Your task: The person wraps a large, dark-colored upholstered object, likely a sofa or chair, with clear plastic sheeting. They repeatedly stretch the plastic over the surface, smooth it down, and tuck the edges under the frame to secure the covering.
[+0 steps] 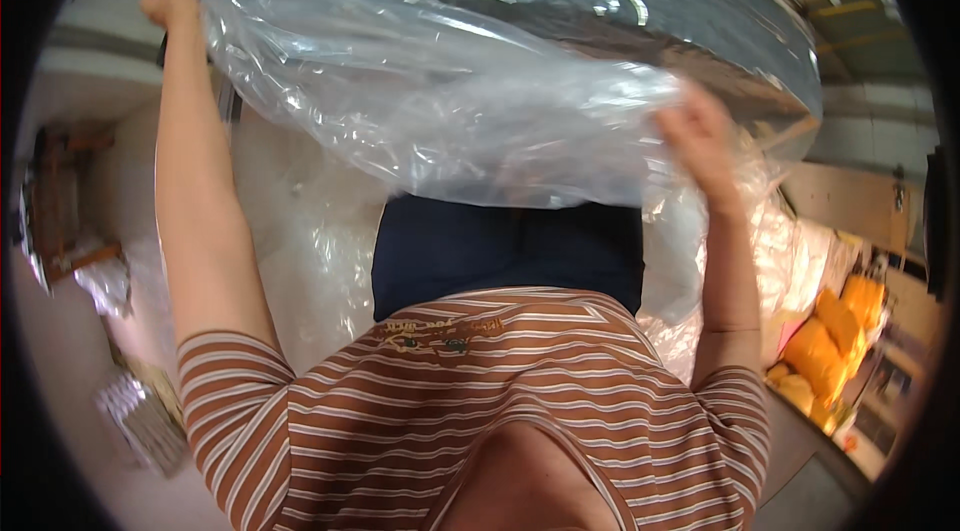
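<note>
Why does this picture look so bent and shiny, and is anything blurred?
In the head view, the fisheye lens curves things toward the rim and the corners are black; in the same head view, bright glare streaks the clear plastic sheet, and the right hand is blurred, while the left hand looks sharper.

My bare arms (205, 191) reach forward, spread apart.
My left hand (170, 4) is fisted, farther out; my right hand (697, 131) is blurred.
</note>
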### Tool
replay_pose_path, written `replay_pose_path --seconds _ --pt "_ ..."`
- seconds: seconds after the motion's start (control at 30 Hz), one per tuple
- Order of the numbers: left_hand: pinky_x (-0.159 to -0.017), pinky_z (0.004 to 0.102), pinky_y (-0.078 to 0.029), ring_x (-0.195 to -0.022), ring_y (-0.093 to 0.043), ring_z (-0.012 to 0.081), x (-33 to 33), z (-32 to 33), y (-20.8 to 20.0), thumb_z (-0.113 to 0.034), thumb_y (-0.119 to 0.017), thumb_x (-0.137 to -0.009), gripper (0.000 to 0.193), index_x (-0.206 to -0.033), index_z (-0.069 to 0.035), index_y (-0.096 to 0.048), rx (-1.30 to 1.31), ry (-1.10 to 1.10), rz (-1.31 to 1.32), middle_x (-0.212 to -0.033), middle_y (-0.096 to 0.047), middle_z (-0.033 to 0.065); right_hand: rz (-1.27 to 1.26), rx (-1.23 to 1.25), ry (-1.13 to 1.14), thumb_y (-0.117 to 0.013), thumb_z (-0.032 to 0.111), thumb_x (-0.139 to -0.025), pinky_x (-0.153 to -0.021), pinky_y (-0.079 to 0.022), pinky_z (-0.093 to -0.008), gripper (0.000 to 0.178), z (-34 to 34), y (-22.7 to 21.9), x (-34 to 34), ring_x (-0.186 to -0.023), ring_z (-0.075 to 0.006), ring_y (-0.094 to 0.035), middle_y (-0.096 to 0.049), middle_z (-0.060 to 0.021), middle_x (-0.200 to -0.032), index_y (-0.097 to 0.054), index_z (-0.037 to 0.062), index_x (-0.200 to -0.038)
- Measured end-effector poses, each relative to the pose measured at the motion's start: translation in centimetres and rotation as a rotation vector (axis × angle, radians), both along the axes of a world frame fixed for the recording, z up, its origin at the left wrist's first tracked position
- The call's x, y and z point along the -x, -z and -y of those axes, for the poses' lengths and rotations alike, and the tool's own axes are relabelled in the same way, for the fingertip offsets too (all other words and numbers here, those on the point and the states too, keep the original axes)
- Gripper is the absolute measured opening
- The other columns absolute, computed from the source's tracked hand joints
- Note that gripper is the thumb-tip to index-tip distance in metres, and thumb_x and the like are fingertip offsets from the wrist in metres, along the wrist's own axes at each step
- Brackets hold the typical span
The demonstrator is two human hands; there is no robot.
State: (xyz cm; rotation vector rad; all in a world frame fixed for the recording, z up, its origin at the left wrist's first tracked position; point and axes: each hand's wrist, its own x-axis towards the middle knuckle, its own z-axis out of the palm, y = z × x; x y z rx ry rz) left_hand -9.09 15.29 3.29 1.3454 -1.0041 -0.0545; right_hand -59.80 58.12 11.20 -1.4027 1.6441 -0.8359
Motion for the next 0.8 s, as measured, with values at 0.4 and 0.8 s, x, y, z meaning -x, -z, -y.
replay_pose_path --seconds 0.4,0.8 --pt "-0.058 0.0337 -0.046 -0.065 -0.056 0.0211 -3.4 -0.7 3.3 -0.014 -0.049 -0.089 0.018 -0.085 0.002 -0.057 -0.079 0.417 -0.360 -0.077 -0.060 0.0110 -0.063 0.534 0.479 -0.059 0.015 -0.089 -0.090 -0.044 -0.0380 0.025 -8.2 4.1 -1.0 -0.100 -0.0238 -0.057 -0.062 -0.0103 -0.103 -0.057 0.0000 -0.109" --pt "-0.074 0.0291 -0.046 -0.080 -0.054 0.0156 2.7 0.9 1.6 -0.019 -0.051 -0.095 0.023 -0.104 0.001 -0.056 0.019 0.634 0.318 -0.093 -0.058 0.0069 0.167 1.066 1.113 -0.042 0.022 -0.097 -0.100 -0.042 -0.0377 0.039 -30.4 -11.7 27.4 -0.116 -0.0246 -0.051 -0.053 -0.0147 -0.126 -0.049 -0.0012 -0.128"
